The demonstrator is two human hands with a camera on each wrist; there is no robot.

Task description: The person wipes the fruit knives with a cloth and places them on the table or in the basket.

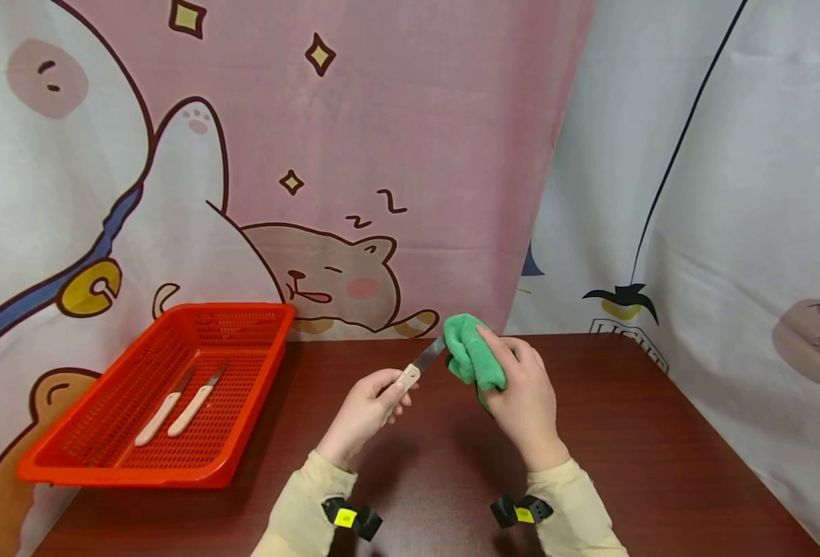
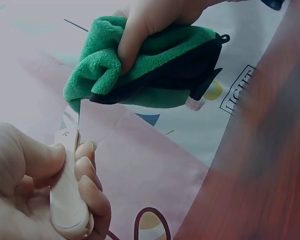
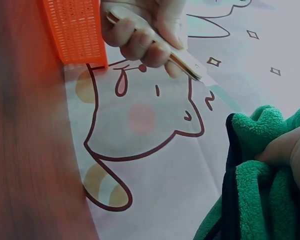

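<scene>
Left hand [image 1: 364,410] grips the knife [image 1: 417,369], right hand [image 1: 521,394] pinches the green cloth [image 1: 473,357] around its blade; a slip could probably nick the fingers [image 2: 132,37].

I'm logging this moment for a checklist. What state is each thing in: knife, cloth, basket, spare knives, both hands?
Knife: held by its handle, blade tip inside the cloth.
Green cloth: bunched, wrapped round the blade.
Red basket: upright on the table, holding two knives.
Two knives: lying flat, side by side.
Left hand: grips the handle.
Right hand: pinches the cloth.
</scene>
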